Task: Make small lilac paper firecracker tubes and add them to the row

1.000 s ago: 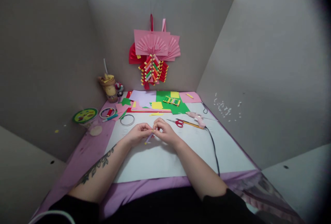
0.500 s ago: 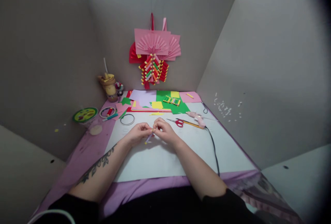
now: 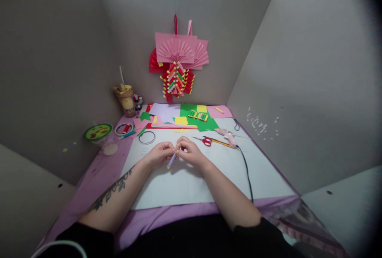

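Observation:
A small lilac paper roll [image 3: 172,160] with a yellow lower end is pinched between my two hands above the white sheet [image 3: 191,186]. My left hand [image 3: 162,152] grips its upper part from the left with closed fingers. From the right, my right hand [image 3: 188,150] closes thumb and finger on the same upper end, which is mostly hidden by the fingertips. Just beyond the hands lie red-handled scissors [image 3: 206,142], a pencil [image 3: 221,142] and a pink glue gun [image 3: 228,136].
Green paper [image 3: 205,125] bears several green and yellow rolls [image 3: 198,115]. A wire ring [image 3: 147,137] and a tape roll [image 3: 123,129] lie left. A drink cup [image 3: 128,105] and a lidded tub [image 3: 98,132] stand by the left panel. Pink fan ornaments [image 3: 177,49] hang behind.
The lilac roll has swung slightly, and more of its length shows below my fingers. Both hands stay in nearly the same place.

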The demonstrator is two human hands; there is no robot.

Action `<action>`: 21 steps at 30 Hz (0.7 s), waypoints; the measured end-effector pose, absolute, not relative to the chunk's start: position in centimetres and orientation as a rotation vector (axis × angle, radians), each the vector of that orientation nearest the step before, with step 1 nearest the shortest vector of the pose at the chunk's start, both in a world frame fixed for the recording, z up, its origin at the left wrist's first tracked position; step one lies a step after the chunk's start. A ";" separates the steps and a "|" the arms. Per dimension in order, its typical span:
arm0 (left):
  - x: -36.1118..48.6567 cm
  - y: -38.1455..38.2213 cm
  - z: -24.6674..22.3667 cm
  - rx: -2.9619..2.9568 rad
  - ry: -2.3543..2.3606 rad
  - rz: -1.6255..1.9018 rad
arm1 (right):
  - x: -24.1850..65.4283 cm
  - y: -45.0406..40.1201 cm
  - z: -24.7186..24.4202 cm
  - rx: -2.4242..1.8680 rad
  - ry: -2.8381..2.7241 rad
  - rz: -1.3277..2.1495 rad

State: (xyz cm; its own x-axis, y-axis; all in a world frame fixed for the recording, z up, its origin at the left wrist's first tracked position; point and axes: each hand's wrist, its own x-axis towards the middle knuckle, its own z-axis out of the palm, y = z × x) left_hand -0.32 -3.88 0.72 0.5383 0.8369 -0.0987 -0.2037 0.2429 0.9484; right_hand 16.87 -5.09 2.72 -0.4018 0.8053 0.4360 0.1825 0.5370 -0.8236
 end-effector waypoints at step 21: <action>-0.3 -3.7 0.5 1.147 0.713 0.810 | 16.9 -4.3 1.8 -0.914 -1.786 0.880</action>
